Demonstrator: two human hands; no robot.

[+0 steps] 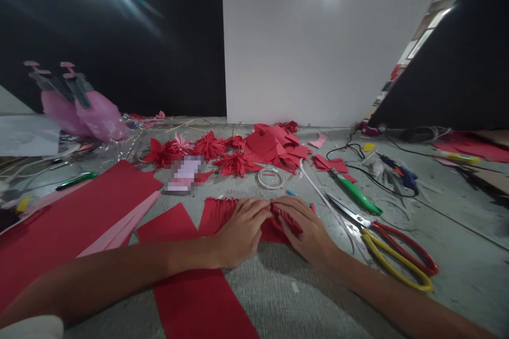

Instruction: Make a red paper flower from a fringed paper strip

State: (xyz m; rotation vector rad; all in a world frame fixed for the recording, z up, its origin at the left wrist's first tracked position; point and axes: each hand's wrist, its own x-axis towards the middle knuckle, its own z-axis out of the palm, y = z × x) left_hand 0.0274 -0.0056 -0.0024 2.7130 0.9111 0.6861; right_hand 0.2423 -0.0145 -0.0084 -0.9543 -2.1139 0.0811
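Pinching the cut red paper (222, 214) with the left hand (238, 233) and the right hand (306, 230), fingertips pressed together on its middle. Holding it flat on the grey floor (278, 296), just left of the big scissors (397, 254). Showing a green cutter (356, 193) just behind the scissors and red paper flowers (210, 148) well behind them.

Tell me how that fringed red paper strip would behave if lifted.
Probably floppy: the fringed red paper strip is thin sheet cut into many slits. Likely very light, and the fringe could tear or crumple where the left hand and right hand pinch it.
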